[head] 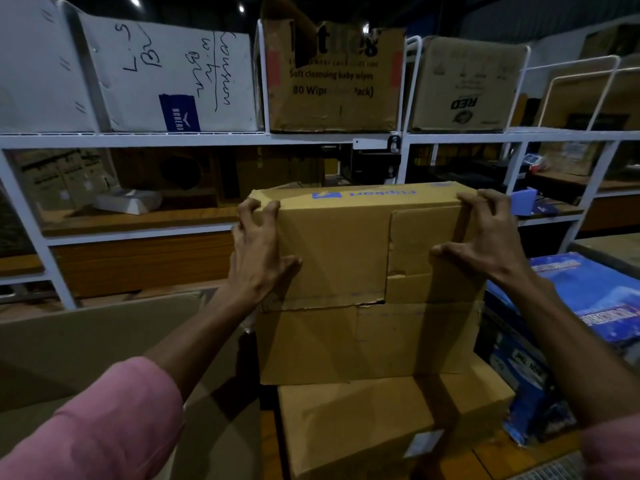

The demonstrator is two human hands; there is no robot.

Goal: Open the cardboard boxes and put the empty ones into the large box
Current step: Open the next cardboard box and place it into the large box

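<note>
A brown cardboard box (349,258) with blue printing along its top edge stands in the middle of the view, on top of another brown box (367,427). My left hand (258,247) grips its upper left corner, fingers curled over the top edge. My right hand (491,237) grips the upper right corner, with the thumb spread across the near face. A large open cardboard box (86,341) sits low on the left, its flap towards me.
White metal shelving (207,138) runs across the back, loaded with cartons on the upper level and more boxes below. A blue printed box (588,299) lies at the right, close to my right forearm.
</note>
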